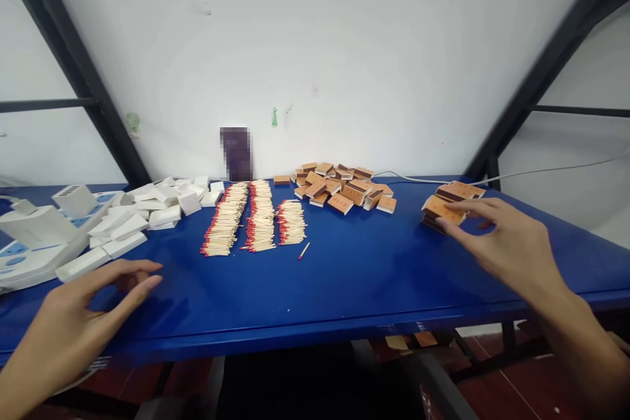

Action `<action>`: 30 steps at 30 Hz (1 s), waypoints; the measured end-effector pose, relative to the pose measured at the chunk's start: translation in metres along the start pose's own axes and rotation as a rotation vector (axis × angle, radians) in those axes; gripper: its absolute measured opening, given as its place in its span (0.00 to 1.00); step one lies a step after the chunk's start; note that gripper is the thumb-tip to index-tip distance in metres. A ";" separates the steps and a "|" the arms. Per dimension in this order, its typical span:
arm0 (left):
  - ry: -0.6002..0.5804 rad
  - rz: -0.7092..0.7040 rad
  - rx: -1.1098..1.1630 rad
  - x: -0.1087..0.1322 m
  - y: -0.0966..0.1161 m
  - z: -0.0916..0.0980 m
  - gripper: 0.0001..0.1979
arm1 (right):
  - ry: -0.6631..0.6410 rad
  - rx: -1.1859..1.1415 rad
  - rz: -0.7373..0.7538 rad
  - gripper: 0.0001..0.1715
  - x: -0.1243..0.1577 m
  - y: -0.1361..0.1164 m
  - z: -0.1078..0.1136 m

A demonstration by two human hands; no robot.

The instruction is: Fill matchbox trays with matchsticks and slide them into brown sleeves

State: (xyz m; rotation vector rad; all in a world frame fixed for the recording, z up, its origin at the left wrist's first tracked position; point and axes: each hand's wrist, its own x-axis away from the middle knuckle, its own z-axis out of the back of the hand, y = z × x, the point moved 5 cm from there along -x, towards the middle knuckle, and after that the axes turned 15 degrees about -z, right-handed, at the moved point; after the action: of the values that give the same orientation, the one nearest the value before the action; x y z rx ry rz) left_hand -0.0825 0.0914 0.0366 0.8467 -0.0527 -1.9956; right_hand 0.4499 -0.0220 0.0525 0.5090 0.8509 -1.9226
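My right hand point(512, 243) is at the right, its thumb and fingertips on an orange matchbox point(440, 210) at a small stack; another orange matchbox point(460, 191) lies just behind. My left hand point(83, 308) hovers over the front left of the table, thumb and forefinger apart, nothing between them. Three rows of red-tipped matches point(225, 220) lie left of the middle, and a single match point(304, 251) lies to their right. A heap of orange matchbox sleeves point(357, 191) is at the back. White inner trays point(165, 195) are piled at the left.
The blue table point(344, 275) has its edge near me. A white power strip point(44, 259) with plugs and adapters stands at the far left. A dark, pixelated object point(237, 152) stands against the wall. A white cable point(413, 178) runs along the back.
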 end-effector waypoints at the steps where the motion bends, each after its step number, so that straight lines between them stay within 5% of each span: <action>1: 0.023 0.023 -0.006 0.001 -0.003 0.001 0.15 | 0.042 0.027 0.007 0.16 -0.007 0.008 0.001; 8: -0.075 0.078 -0.029 0.000 -0.010 -0.008 0.16 | -0.050 0.050 0.103 0.12 -0.024 0.044 -0.026; 11: -0.088 0.056 -0.083 -0.004 -0.009 -0.006 0.20 | 0.017 0.066 0.121 0.14 -0.018 0.045 -0.021; 16: -0.138 -0.054 -0.330 -0.026 -0.013 0.004 0.22 | 0.121 -0.026 0.208 0.12 -0.004 -0.002 -0.009; 19: -0.154 -0.196 -0.584 -0.047 -0.018 0.008 0.24 | -0.176 0.012 0.372 0.17 -0.010 -0.044 -0.041; 22: -0.184 -0.247 -0.747 -0.066 -0.026 0.006 0.26 | -0.213 0.110 0.506 0.25 -0.030 -0.070 -0.077; 26: -0.287 -0.279 -0.809 -0.084 -0.036 -0.009 0.26 | -0.174 0.157 0.562 0.26 -0.051 -0.078 -0.115; 30: -0.330 -0.360 -0.835 -0.093 -0.038 -0.025 0.25 | -0.128 0.113 0.587 0.20 -0.049 -0.079 -0.118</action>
State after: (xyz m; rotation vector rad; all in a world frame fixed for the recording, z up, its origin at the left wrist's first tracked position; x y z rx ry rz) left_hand -0.0664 0.1920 0.0546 -0.0189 0.7383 -2.1789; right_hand 0.4033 0.1194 0.0325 0.6161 0.4432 -1.4445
